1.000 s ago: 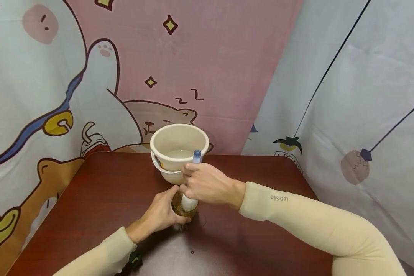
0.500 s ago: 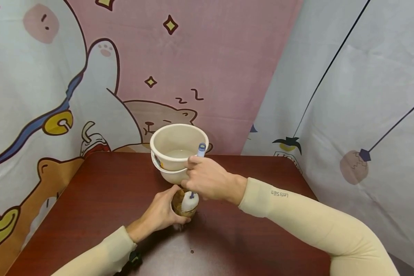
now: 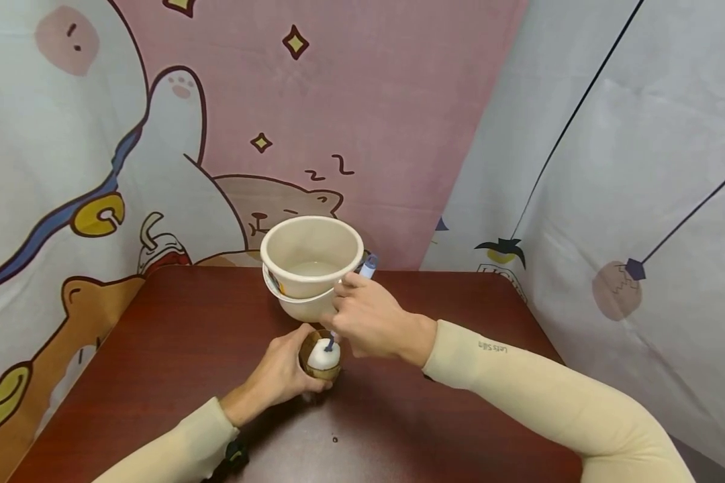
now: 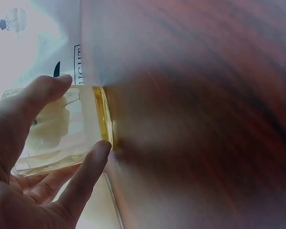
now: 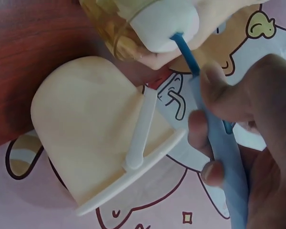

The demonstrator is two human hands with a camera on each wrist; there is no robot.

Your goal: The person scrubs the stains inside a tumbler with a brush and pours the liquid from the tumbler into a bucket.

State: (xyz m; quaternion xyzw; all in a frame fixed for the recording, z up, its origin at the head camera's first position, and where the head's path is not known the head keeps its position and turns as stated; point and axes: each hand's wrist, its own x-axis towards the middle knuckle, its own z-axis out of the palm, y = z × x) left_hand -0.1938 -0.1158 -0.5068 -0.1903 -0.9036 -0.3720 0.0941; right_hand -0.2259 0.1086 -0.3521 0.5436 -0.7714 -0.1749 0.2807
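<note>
My left hand grips an amber glass round its side, thumb and fingers on opposite sides. The left wrist view shows the glass's base close to the tabletop; whether it touches, I cannot tell. In my right hand is a sponge brush, held by its blue handle with fingers curled round it. The brush's white sponge head sits inside the glass at its mouth. In the right wrist view the white sponge partly fills the opening, and the handle slants away from it.
A cream bucket with a white carrying handle stands just behind the hands, against the patterned cloth backdrop. The dark red table has a small dark spot in front of the hands.
The right hand has risen slightly and shifted right, tilting the brush handle rightward. More of the sponge's top and the thin neck now shows. The left hand keeps its hold on the glass.
</note>
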